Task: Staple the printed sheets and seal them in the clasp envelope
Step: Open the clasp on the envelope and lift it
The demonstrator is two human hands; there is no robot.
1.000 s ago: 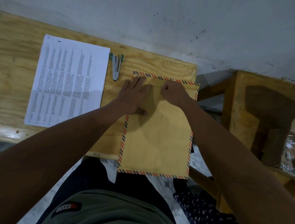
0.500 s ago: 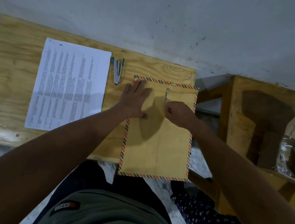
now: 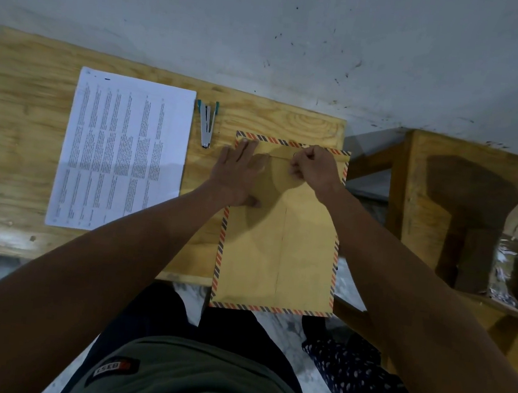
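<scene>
Sheets (image 3: 124, 152) unstapled beside stapler (image 3: 207, 124); left hand (image 3: 237, 174) flat on envelope (image 3: 277, 247), right hand (image 3: 316, 167) pinching clasp. Early.

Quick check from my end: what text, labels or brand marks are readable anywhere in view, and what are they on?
Printed sheets: columns of print, too small to read.
Shorts patch: lettering seen upside down, unclear, perhaps "ESEB".
Clasp envelope: no writing visible.
Stapler: no readable mark.

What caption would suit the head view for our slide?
Left hand flattens the envelope while right hand works its clasp; sheets and stapler lie aside.
</scene>
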